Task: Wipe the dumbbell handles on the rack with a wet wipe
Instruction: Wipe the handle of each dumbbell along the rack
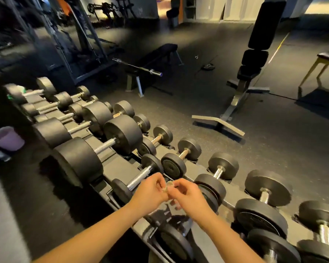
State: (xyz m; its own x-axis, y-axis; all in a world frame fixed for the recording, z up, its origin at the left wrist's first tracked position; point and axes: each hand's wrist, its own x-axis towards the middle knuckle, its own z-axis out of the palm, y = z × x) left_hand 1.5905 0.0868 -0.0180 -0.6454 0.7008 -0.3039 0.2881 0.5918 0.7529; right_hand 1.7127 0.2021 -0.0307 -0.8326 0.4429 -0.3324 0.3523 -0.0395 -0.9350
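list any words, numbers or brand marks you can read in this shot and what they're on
No text here can be read.
End face of the small dumbbell mid-rack: faint raised marks, too blurred to read.
End face of the larger dumbbell to the right: faint marks, too blurred to read.
The wet wipe, pinched by the left hand and right hand: no print visible.
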